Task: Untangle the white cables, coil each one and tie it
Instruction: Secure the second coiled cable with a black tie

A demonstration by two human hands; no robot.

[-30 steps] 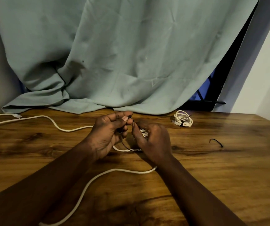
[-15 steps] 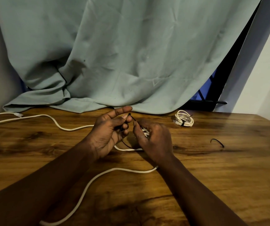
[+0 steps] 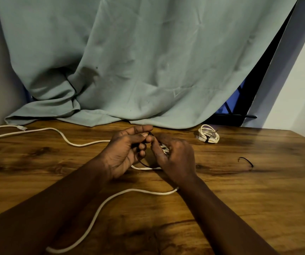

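My two hands meet over the middle of the wooden table (image 3: 240, 208), fingertips almost touching. My left hand (image 3: 125, 153) has its palm turned up and toward me, thumb and forefinger pressed together on the top end of a thin black tie (image 3: 140, 161), which curves down below my fingers in a dark loop. My right hand (image 3: 174, 157) is curled with its back to me, fingers closed around a small bundle of white cable (image 3: 164, 149) that shows only as a few pale strands between my fingers; its fingertips come up beside the tie's end, just right of my left thumb. From under my hands a long white cable (image 3: 100, 208) runs loose: one stretch passes beneath my right wrist and sweeps near and left toward the table's edge, another snakes left and far to a plug lying by the hem of the green curtain (image 3: 148, 61). Well to the right and farther off lies a finished coil (image 3: 208, 134), white loops cinched with a black tie. A spare black tie (image 3: 246, 161) lies alone on the wood to the right of my right hand, well apart from it.
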